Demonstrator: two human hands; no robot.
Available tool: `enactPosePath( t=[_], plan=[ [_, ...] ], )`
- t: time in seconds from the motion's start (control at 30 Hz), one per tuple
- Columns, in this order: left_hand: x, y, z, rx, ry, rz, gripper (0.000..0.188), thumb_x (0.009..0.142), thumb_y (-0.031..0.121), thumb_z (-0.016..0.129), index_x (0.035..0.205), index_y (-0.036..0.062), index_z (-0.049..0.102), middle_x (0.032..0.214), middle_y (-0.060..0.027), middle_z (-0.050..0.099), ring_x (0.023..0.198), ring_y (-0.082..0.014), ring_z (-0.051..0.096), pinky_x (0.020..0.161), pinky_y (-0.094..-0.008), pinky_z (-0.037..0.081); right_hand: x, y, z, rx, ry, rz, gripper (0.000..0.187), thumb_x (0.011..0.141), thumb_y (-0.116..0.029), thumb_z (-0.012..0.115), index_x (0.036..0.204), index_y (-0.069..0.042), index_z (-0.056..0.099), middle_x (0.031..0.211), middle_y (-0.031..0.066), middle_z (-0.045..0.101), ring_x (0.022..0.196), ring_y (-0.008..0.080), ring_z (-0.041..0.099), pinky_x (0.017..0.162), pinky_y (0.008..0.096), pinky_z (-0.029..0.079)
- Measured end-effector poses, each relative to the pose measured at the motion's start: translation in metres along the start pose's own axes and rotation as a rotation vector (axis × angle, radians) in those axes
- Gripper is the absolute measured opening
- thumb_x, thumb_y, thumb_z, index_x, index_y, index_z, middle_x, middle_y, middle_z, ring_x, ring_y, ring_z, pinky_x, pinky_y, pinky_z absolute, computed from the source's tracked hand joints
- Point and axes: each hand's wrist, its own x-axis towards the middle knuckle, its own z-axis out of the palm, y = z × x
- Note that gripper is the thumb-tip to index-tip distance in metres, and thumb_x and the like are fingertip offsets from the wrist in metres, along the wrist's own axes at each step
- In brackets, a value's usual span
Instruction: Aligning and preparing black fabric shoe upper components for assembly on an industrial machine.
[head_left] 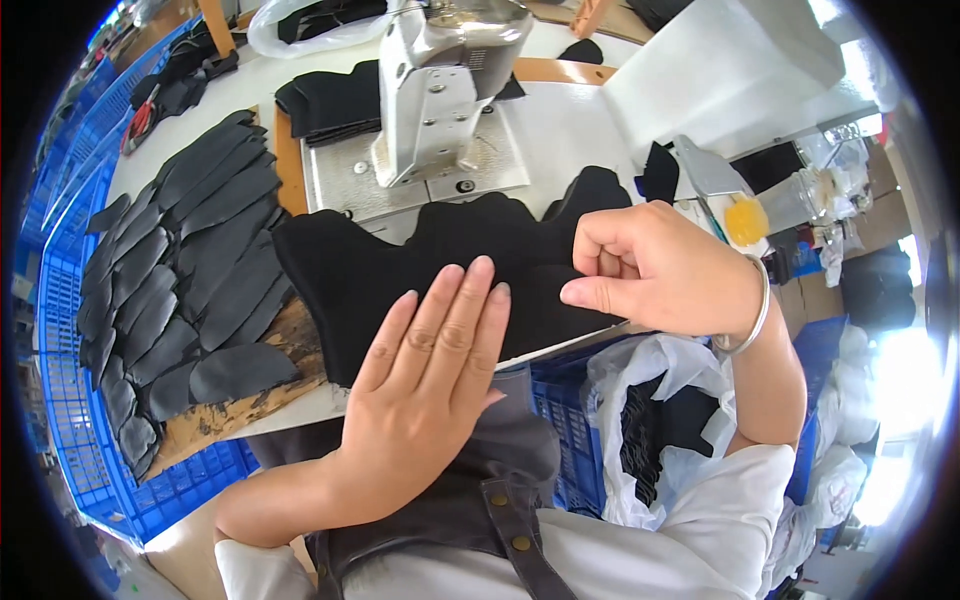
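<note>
A wide black fabric piece (450, 235) with a scalloped far edge lies across the near edge of the sewing machine's table. My left hand (425, 390) rests flat on its middle, fingers stretched out and nearly side by side. Over the right part of the same piece, my right hand (660, 270) is curled, its thumb stretched leftward along the black surface. Its inner fingers are partly hidden, and whatever they may hold does not show. Just beyond the fabric stands the sewing machine (435, 110), its pale metal arm reaching down to the bed plate.
Overlapping black leather-like pieces (200, 250) cover a worn board (240, 415) at left, beside a blue crate (95, 440). Folded black pieces (335, 105) lie left of the machine. A plastic-lined crate (570, 430) holds more black pieces below right. A yellow object (745, 220) sits at right.
</note>
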Motion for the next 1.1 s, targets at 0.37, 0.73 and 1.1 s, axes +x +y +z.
enactPosePath(
  t=[0.37, 0.73, 1.1],
  plan=[
    [-0.002, -0.003, 0.001, 0.12, -0.011, 0.051, 0.073, 0.064, 0.028, 0.074, 0.134, 0.0256, 0.054, 0.142, -0.0217, 0.044, 0.128, -0.0336, 0.047, 0.104, -0.0436, 0.038, 0.0, 0.015, 0.004, 0.031, 0.017, -0.106, 0.02, 0.085, -0.013, 0.07, 0.076, -0.002, 0.056, 0.056, 0.0012, 0.054, 0.049, 0.0075, 0.049, 0.047, 0.025, 0.037],
    [0.001, 0.003, -0.006, 0.113, 0.013, -0.006, 0.053, 0.082, 0.013, 0.053, 0.134, 0.0255, 0.053, 0.141, -0.0107, 0.048, 0.127, -0.0282, 0.049, 0.102, -0.0391, 0.039, -0.019, 0.006, 0.021, -0.339, 0.423, -0.145, 0.036, 0.074, -0.021, 0.075, 0.099, -0.007, 0.054, 0.088, 0.0093, 0.061, 0.079, 0.0283, 0.06, 0.066, 0.0382, 0.046],
    [-0.023, -0.009, -0.042, 0.137, -0.063, -0.075, 0.084, 0.063, 0.033, 0.077, 0.136, 0.0042, 0.047, 0.128, -0.0073, 0.058, 0.124, -0.0281, 0.049, 0.108, -0.0464, 0.031, -0.021, 0.023, 0.053, -0.884, 0.466, -0.652, 0.049, 0.081, -0.018, 0.064, 0.123, 0.004, 0.056, 0.132, 0.0192, 0.054, 0.121, 0.0325, 0.054, 0.099, 0.0427, 0.045]
  ],
)
